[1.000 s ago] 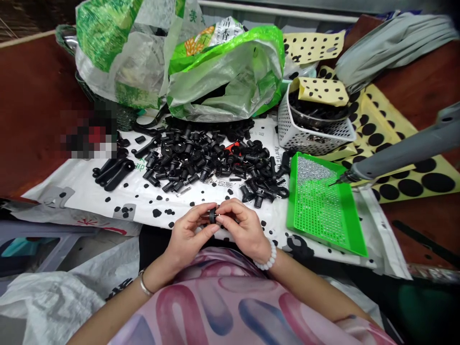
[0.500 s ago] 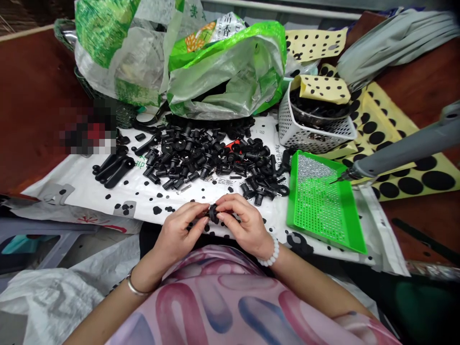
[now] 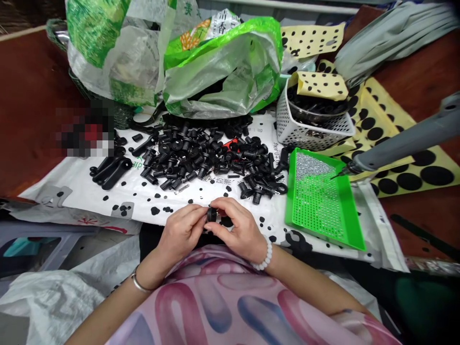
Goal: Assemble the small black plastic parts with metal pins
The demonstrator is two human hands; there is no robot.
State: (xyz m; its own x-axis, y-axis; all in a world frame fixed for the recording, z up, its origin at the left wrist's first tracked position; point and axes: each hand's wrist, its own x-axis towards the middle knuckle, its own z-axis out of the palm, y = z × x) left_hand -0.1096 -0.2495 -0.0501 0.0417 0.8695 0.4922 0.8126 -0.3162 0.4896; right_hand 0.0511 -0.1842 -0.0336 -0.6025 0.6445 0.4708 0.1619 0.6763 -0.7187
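Observation:
Between my two hands, close to the table's front edge, is a small round black plastic part (image 3: 212, 214). My left hand (image 3: 182, 229) pinches it from the left, fingers closed. The thumb and fingertips of my right hand (image 3: 240, 229) grip its right side. Something small and pale shows at its right face, too small to name. Beyond my hands lies a heap of black plastic parts (image 3: 194, 153), with several long black handle-like pieces (image 3: 117, 172) to its left.
To the right, a green perforated tray (image 3: 354, 215) holds many small silvery pieces. A grey power screwdriver (image 3: 395, 146) reaches over it. Behind stand a white basket (image 3: 305, 134) and an open green-and-white bag (image 3: 223, 91). Yellow sheets with black dots (image 3: 406, 167) lie at the right.
The round black part has turned between my fingers and its right side is more exposed. Both hands stay in nearly the same place. The view has shifted slightly.

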